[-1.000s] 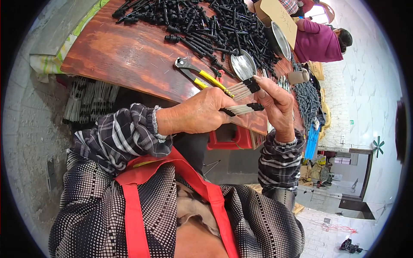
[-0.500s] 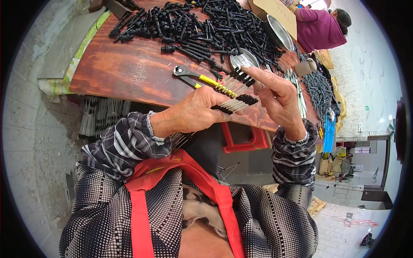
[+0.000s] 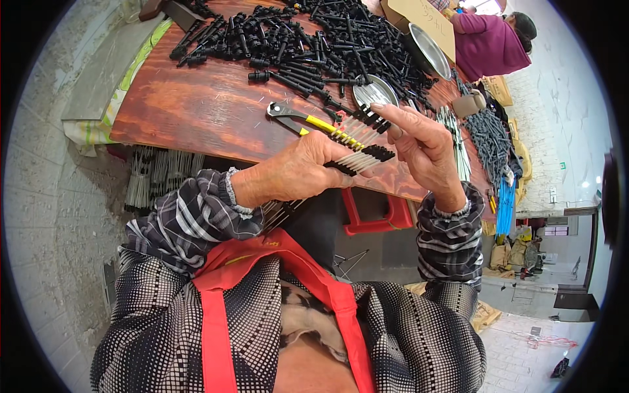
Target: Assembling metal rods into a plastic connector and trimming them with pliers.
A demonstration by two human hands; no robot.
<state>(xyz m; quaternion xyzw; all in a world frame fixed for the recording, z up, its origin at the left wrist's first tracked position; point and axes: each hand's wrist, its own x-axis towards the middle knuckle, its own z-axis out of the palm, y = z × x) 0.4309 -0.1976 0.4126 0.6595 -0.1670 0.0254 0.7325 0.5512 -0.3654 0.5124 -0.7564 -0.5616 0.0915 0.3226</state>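
Observation:
My left hand [image 3: 298, 173] grips a bundle of thin light rods with black end caps [image 3: 363, 158]; the rods stick out toward the right and their tails run back under my wrist. My right hand [image 3: 422, 150] is raised beside the capped ends, index finger stretched out, thumb and fingers touching the black tips. Both hands hover over the near edge of a reddish wooden table [image 3: 196, 111]. Yellow-handled pliers [image 3: 308, 121] lie on the table just beyond my left hand.
A large heap of black plastic parts [image 3: 308, 39] covers the far table, with two metal bowls [image 3: 429, 49] beside it. Another person in a purple top [image 3: 488, 46] sits at the far right. A red stool [image 3: 373, 216] stands below the table edge.
The bundle has stayed in my left hand. My right hand's fingers have opened out, the index finger now extended over the capped ends. The view has tilted slightly down.

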